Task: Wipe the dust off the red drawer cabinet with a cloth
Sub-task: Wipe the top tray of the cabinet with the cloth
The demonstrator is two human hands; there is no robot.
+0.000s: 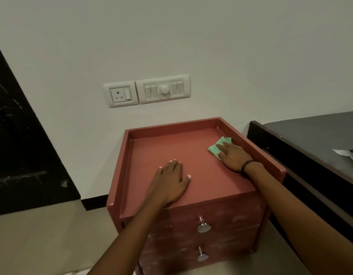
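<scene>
While the right hand (232,155) presses the green cloth (218,146) flat against the recessed top of the red drawer cabinet (167,149), the cloth pokes out from under the fingers toward eleven o'clock, its free corner near the raised right rim at about one o'clock from the knuckles. The hand is not closed around the cloth; it lies palm-down with fingers spread over it, pinning it to the surface. The left hand (171,181) rests open and flat on the top near the front edge, holding nothing, seemingly steadying the cabinet.

The cloth sits in the far right part of the tray-like top, so nearly all the unwiped surface lies toward nine o'clock and seven o'clock from the grip. The right hand is plainly the one to sweep, probably leftward, and the left hand lies across that path at about eight o'clock.

The drawer fronts (221,221) below show pale streaks, likely dust, and look untouched.
</scene>
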